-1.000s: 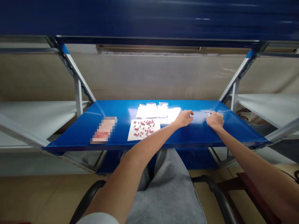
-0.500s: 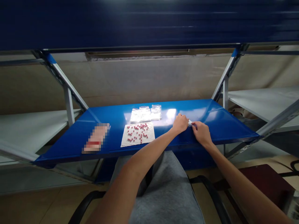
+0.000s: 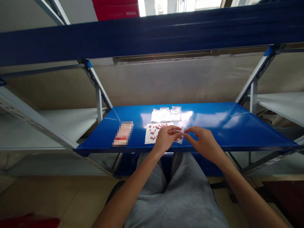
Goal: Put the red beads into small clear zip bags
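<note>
My left hand and my right hand meet above the front of a blue metal shelf. Their fingertips pinch a small clear plastic bag from either side, and its contents are hidden. My left hand partly covers a white sheet dotted with several small red-and-white pieces. Behind that sheet lie several clear plastic bags in a row. Further left sits a pixelated, pinkish packet, well away from both hands.
White-and-blue steel uprights frame the shelf at both sides, with white side shelves beyond them. A dark blue beam crosses overhead. My grey-trousered lap lies below the shelf's front edge.
Both hands have moved left from the shelf's right side to the sheet's right edge. The small bag now shows between my fingertips. The view has shifted upward and the bags on the shelf have not moved.
</note>
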`<state>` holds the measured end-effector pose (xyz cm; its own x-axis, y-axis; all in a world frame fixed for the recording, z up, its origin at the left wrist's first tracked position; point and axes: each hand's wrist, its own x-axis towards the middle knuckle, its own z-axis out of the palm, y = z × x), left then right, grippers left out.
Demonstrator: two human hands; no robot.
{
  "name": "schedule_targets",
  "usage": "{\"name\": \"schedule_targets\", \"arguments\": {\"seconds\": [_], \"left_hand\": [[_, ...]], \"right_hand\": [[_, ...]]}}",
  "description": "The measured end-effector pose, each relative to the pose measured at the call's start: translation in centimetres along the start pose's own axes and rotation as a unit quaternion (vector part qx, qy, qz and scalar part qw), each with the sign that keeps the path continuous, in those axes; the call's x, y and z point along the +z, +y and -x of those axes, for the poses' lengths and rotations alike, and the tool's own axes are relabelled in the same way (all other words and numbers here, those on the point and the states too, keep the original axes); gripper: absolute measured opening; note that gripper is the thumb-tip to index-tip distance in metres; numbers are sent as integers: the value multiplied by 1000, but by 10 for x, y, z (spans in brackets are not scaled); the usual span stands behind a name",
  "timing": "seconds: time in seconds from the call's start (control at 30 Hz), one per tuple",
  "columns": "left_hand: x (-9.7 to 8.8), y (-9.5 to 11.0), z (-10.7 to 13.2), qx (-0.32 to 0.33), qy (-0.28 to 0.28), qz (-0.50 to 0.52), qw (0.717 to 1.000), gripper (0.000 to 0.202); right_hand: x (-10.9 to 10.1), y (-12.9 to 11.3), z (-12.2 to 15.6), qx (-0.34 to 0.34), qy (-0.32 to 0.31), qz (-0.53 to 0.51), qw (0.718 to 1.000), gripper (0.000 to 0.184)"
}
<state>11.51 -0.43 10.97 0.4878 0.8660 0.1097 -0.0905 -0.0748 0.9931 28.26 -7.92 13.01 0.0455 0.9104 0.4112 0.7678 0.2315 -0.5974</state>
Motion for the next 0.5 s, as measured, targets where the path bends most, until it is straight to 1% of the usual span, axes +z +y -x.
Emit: {"name": "schedule_targets", "arguments": {"seconds": [0.07, 0.17, 0.27, 0.37, 0.43, 0.5], "left_hand": [[-6, 5, 14, 4, 5, 20, 1000, 33], [-6, 8, 26, 21, 8, 29, 999, 26], [-2, 12, 30, 46, 5, 19, 999, 20], [2, 19, 34, 59, -2, -5, 998, 20], [3, 21, 36, 59, -3, -22, 998, 23], [3, 22, 38, 55, -3, -29, 998, 27]], "right_hand": [[1, -21, -2, 20, -21, -35, 999, 29], [5, -35, -1, 44, -33, -64, 996, 35], [5, -35, 2, 98, -44, -125, 986, 38], [0, -33, 3, 158, -83, -216, 960, 46], [-4, -33, 3, 172, -99, -248, 948, 50], [-6, -34, 3, 171, -105, -266, 943, 51]]}}
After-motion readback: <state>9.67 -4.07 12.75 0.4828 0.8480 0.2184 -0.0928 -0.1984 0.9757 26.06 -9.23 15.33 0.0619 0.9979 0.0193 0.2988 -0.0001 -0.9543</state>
